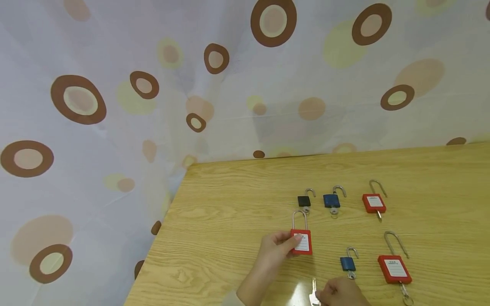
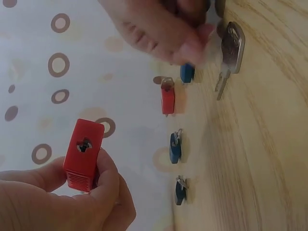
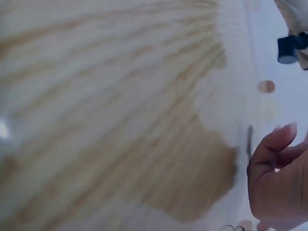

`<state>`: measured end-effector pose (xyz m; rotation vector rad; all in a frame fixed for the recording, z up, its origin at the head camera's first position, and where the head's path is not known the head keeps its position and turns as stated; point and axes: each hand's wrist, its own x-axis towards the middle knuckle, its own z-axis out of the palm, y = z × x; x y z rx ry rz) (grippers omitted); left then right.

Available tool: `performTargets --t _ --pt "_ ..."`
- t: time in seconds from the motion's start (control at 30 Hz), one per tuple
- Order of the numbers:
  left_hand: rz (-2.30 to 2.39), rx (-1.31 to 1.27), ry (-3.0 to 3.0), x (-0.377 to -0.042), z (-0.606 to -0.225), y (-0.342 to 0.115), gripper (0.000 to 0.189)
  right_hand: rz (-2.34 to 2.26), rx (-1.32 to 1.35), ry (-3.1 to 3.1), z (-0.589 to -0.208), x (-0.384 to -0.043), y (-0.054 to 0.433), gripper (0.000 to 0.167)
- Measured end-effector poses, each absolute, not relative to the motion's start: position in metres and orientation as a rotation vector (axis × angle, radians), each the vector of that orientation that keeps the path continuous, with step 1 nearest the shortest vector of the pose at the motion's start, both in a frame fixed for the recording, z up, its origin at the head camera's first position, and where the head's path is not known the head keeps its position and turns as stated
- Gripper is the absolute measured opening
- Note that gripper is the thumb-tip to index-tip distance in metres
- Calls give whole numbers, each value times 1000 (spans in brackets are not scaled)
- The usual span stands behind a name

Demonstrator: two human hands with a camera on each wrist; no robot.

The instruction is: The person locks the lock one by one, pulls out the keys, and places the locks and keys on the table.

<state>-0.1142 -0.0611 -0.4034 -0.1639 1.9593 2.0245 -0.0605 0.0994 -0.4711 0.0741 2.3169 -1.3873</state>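
My left hand [image 1: 273,248] pinches a red padlock [image 1: 305,248] with a white label, raised off the table. Its shackle points up, both legs meeting the body. In the left wrist view, the keyhole [image 2: 84,145] on its underside shows no key. My right hand [image 1: 342,292] is low at the table's near edge, fingers bent, beside a loose silver key [image 1: 314,297]. The left wrist view shows the right fingertips [image 2: 192,50] slightly apart from this key [image 2: 231,53]; in the head view they overlap its bow, so contact is unclear.
Several padlocks with raised shackles and keys inserted lie on the wooden table [image 1: 214,204]: black [image 1: 304,201], blue [image 1: 331,200], smaller blue [image 1: 348,263], and red ones [image 1: 374,203] [image 1: 394,269]. A patterned sheet [image 1: 229,93] hangs behind and to the left.
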Motion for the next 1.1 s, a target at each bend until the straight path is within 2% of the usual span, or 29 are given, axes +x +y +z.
performTargets --t 0.13,0.27,0.37,0.53,0.7,0.87,1.1 --pt "2028 -167 1987 -112 -405 -59 33 -1613 206 2326 -440 -70 97 19" --pt "2049 -168 2031 -111 -405 -55 35 -1762 210 2377 -412 -82 93 36" --pt "2081 -181 2053 -111 -405 -51 33 -1775 194 2400 -403 -86 90 40" --pt "1942 -199 2232 -114 -411 -47 22 -1732 192 2412 -408 -91 90 37" --pt "1635 -73 2473 -117 -420 -43 14 -1614 124 2438 -420 -96 95 26" --pt "1403 55 2684 -121 -422 -37 12 -1577 139 2478 -433 -99 94 17" --pt "1328 42 2754 -122 -429 -35 12 -1506 165 2539 -443 -102 91 12"
